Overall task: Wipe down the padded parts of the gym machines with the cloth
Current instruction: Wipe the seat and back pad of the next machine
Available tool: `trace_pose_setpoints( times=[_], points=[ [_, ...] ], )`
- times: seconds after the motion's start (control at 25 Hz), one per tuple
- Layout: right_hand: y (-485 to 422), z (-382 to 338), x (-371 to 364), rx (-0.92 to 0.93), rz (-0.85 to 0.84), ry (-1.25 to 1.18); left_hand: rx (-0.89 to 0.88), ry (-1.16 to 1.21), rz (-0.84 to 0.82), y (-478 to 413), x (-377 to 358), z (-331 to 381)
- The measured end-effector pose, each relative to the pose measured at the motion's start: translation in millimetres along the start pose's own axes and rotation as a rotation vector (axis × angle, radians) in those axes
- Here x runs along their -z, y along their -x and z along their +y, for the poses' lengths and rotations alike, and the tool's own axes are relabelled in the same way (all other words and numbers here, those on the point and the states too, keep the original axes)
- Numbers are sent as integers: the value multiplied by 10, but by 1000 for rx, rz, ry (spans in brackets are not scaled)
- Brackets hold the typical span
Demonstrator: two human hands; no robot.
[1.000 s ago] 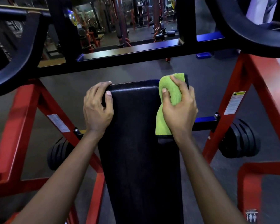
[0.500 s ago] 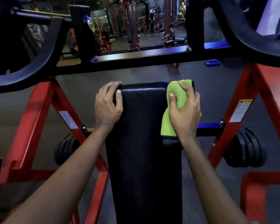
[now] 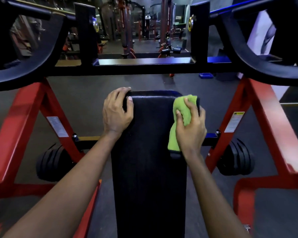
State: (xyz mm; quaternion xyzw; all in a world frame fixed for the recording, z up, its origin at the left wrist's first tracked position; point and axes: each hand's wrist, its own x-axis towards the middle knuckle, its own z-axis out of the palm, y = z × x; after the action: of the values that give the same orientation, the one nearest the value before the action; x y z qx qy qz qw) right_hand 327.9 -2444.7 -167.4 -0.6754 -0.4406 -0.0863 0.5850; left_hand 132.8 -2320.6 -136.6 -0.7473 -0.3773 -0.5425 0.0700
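Right now your green microfibre cloth [image 3: 183, 111] sits bunched against the upper right edge of the black padded bench [image 3: 150, 160], close to its top corner, with a loose tail hanging down along the pad's side. Your right hand [image 3: 192, 133] grips it: the thumb lies across the front of the cloth, the forefinger curls over its top, and the other fingers wrap round the edge of the pad, out of sight. Your left hand [image 3: 116, 115] grips the opposite top corner of the bench, fingers curled over the left edge and the thumb resting on the pad's face. Both your forearms reach forward, bare, one along each side of the pad, wrists nearly straight.

Either side of the bench, the red steel frame [image 3: 19, 121] slopes up to a black crossbar [image 3: 144, 70] just beyond the pad's top. A warning label [image 3: 234, 121] is stuck on the right upright. Low down, stacks of black weight plates [image 3: 237, 158] hang on pegs on both sides. Curved black lever arms [image 3: 36, 55] sweep across the upper corners, above the dark rubber floor [image 3: 86, 95].
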Motion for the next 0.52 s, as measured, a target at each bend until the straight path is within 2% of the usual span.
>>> trace_pose_setpoints(
  times=[0.12, 0.32, 0.44, 0.52],
  points=[
    [-294, -194, -90, -3, 30, 92, 89, 63, 0, 10, 9, 22],
    [149, -22, -114, 61, 76, 92, 220, 185, 7, 25, 60, 44],
    [220, -56, -90, 64, 56, 124, 331, 203, -114, 323, 120, 5],
    [55, -170, -73, 81, 52, 151, 421, 296, -232, 637, 200, -44]
  ],
)
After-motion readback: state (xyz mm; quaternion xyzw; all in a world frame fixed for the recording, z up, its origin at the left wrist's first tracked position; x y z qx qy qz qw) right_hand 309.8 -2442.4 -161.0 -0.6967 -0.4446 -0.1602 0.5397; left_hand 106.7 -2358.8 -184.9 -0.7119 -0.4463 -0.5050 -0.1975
